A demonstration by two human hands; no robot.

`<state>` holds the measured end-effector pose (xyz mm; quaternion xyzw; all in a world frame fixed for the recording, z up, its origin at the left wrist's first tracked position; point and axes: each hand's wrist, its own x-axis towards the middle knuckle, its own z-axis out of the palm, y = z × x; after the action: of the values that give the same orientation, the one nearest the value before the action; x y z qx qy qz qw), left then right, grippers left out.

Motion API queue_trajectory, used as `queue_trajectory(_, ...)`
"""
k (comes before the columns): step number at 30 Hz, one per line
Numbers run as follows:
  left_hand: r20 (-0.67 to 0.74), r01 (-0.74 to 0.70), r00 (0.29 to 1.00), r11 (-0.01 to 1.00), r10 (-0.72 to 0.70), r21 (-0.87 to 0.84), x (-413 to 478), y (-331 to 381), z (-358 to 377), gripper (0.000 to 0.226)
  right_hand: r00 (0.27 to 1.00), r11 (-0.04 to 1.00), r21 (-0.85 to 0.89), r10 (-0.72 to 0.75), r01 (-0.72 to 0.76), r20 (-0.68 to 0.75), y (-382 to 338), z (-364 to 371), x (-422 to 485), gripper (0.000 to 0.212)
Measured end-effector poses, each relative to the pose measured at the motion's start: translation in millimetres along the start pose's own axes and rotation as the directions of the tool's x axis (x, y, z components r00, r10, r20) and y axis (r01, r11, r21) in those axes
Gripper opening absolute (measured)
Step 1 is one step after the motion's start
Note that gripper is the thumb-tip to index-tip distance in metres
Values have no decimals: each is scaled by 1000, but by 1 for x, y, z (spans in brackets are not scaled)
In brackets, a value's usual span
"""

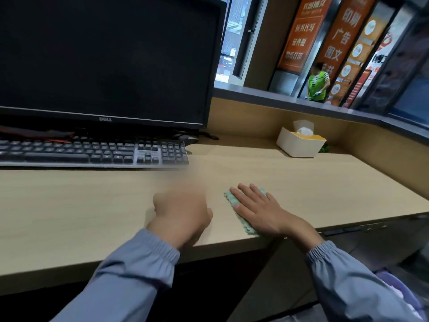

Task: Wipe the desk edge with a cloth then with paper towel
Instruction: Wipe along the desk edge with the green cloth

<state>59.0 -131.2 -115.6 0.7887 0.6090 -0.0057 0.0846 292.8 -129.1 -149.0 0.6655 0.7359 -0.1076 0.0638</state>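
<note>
Office table [69, 205], nearer us than the tissue box [299, 145]: our flat right hand [260, 208] presses the cloth [248, 227]; left hand [183, 214] blurred, grip unclear; paper-towel pass remains.

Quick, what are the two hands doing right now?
Left hand: on the desk, fingers blurred, cannot tell.
Right hand: open, flat on the green cloth.

the monitor [104, 61] stands at the back left of the bench [81, 205], with the keyboard [92, 153] in front of it and the mouse [189, 139] just behind the keyboard's right end. the tissue box [301, 144] sits at the back right, near the rear panel. close to the front edge, the cloth [240, 213] lies flat under the right hand [260, 208]; the left hand [183, 214] rests on the bench just left of it.
</note>
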Motion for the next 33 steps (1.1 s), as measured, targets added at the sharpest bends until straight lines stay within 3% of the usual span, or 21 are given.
queue_trajectory(5, 110, 0, 994, 999, -5, 44, 30, 1, -14, 58, 1000, 1000, -13, 12, -12, 3, -1, -14, 50, 58)
queue_trajectory(11, 148, -107, 984, 993, 99, 41, 60, -13, -14, 35, 999, 999, -26, 44, -44, -8, 1, -30, 121, 59)
queue_trajectory(18, 241, -261, 943, 959, 229, 113, 76, -32, -46, 51, 995, 995, 14, 97, -96, -28, 8, -46, 196, 60)
queue_trajectory(22, 325, -283, 905, 959, 275, -23, 89, -49, -53, 67, 992, 992, 24, 125, -124, -16, 14, -56, 231, 61)
queue_trajectory(25, 358, -338, 877, 941, 320, -12, 95, -58, -51, 73, 987, 987, -19, 160, -160, 0, 18, -65, 258, 62)
queue_trajectory(30, 348, -389, 864, 921, 363, 6, 100, -63, -48, 75, 984, 980, -91, 178, -176, 15, 23, -79, 290, 68)
queue_trajectory(33, 336, -380, 869, 925, 362, -15, 101, -64, -45, 75, 978, 977, -32, 210, -210, 1, 19, -82, 298, 72)
